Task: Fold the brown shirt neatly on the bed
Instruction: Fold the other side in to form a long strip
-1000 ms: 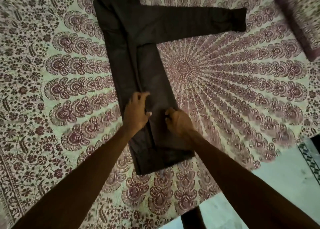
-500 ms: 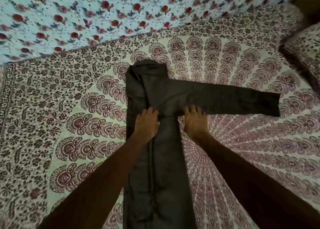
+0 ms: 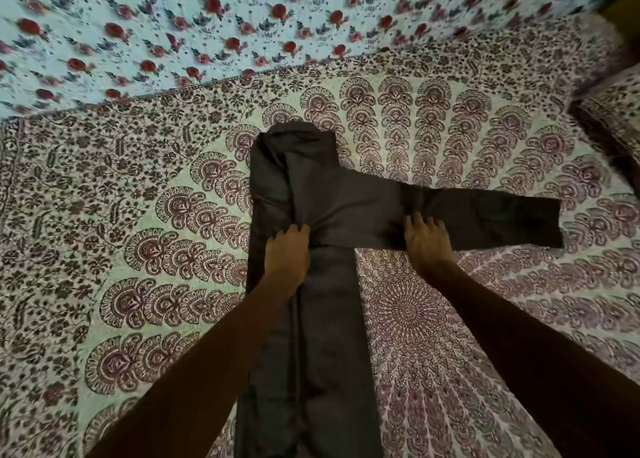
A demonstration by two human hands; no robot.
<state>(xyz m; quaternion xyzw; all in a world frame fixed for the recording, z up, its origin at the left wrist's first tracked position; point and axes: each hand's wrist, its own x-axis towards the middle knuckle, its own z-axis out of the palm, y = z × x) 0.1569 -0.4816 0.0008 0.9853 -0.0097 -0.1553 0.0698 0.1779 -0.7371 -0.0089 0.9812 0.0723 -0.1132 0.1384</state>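
The brown shirt (image 3: 322, 336) lies on the bed as a long narrow strip running away from me, its sides folded in. One sleeve (image 3: 485, 217) sticks out flat to the right. My left hand (image 3: 285, 253) presses on the body at the base of that sleeve, fingertips bunching the cloth. My right hand (image 3: 427, 243) rests on the sleeve's near edge, fingers curled onto the fabric. The shirt's lower end runs out of the bottom of the view.
The bed carries a cream bedspread (image 3: 138, 250) with a maroon mandala print. A pale blue cloth with red flowers (image 3: 207, 25) hangs along the far side. A matching pillow (image 3: 613, 118) sits at the right edge.
The view has swung up from the shirt's hem to its top. Both hands slid up the body to the sleeve, and my right hand shifted further right onto it.
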